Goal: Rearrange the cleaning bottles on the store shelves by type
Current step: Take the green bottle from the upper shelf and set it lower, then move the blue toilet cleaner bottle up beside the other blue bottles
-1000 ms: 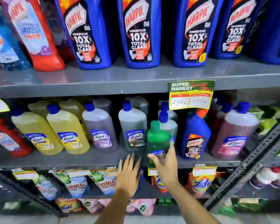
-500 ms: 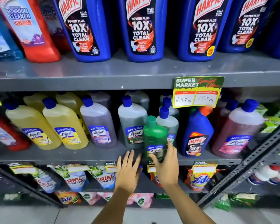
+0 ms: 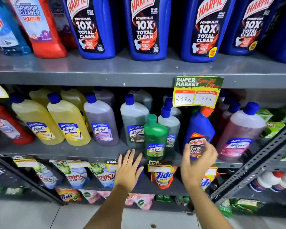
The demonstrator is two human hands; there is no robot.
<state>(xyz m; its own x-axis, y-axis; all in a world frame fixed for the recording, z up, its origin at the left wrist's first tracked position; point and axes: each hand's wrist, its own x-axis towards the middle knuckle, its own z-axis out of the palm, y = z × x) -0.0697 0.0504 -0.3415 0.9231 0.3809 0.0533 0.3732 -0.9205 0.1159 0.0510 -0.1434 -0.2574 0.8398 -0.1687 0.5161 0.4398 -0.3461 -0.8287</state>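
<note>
Green bottle point(image 3: 155, 138): stood upright at the front edge of the middle shelf point(image 3: 92, 150), ahead of the clear Lizol bottles point(image 3: 134, 124), touching or just beside them.
Handling: judged rigid plastic, full, moderately heavy; smooth sides and a glossy label, so some slip may be expected. It is best taken around the body below the shoulder, not by the cap.
Harpic bottle point(image 3: 198, 131): the one blue bottle on this shelf, just right of the green bottle; its kind is lined up on the upper shelf.
Right hand point(image 3: 197, 160): grip open, fingers curled and blurred, nothing held, in front of the Harpic label.
Left hand point(image 3: 128, 169): flat, fingers spread, empty, at the shelf's front edge.
Obstacles: price tag point(image 3: 197, 91) hung over the Harpic cap; pink bottle point(image 3: 241, 134) close on the right; little room between neighbours.
</note>
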